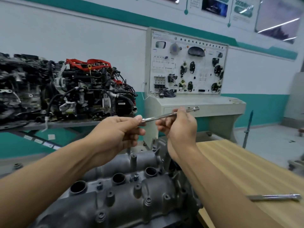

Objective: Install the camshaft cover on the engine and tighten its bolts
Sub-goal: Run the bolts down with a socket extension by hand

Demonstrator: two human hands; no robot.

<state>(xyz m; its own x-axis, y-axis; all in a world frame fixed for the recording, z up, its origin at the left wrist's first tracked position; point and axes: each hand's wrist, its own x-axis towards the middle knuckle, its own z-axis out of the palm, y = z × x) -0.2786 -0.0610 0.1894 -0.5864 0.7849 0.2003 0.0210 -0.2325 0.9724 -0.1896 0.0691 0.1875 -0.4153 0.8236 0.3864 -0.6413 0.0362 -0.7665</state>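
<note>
- The left hand [121, 130] pinches the near end of a long, slim chrome-plated steel wrench bar [158, 117] between thumb and curled fingers.
- The right hand [180, 127] has its fingers curled round the same bar further along. The bar's far end, with a small knobbed head, sticks out past that hand.
- Both hands hold the bar in the air, tilted up toward the right, above the far end of the engine.
- The grey cast-metal camshaft cover [131, 193], ribbed and with three round dark wells in a row, sits on top of the engine below the forearms.
- Whether its bolts are tight cannot be told.
- A light wooden tabletop [238, 163] lies just right of the cover, and a second chrome bar tool [274, 197] rests on it, well apart from the hands.
- A black display engine with red hoses [85, 86] stands on a rack at the left.
- A white training panel fitted with car parts [187, 63] stands against the wall.
</note>
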